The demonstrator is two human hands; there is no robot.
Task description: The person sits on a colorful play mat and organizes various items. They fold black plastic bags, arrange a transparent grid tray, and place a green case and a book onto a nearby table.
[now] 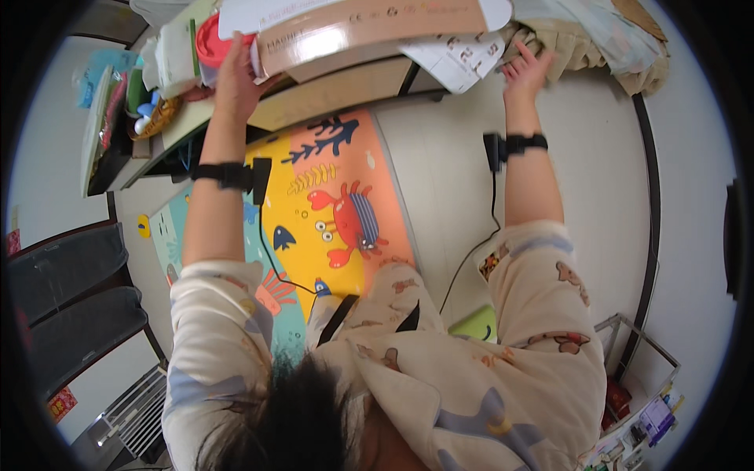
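A long brown cardboard box [377, 38] with printing lies along the cabinet at the top, its white flap [283, 9] showing at the left. My left hand [235, 79] is at the box's left end, beside a red round lid [213, 44]; whether it grips the box cannot be made out. My right hand [526, 73] is off the box's right end with its fingers apart, near beige gathered cloth [574, 56]. Between the hands, a white printed sheet [456, 62] hangs below the box. Black straps with small devices are on both forearms.
The cabinet [341, 91] also bears white plastic packs [172, 59] and a small basket [160, 120] at the left. A colourful play mat [330, 206] with a crab covers part of the floor. Cables hang from both wrist devices. A metal-framed rack [645, 347] stands at lower right.
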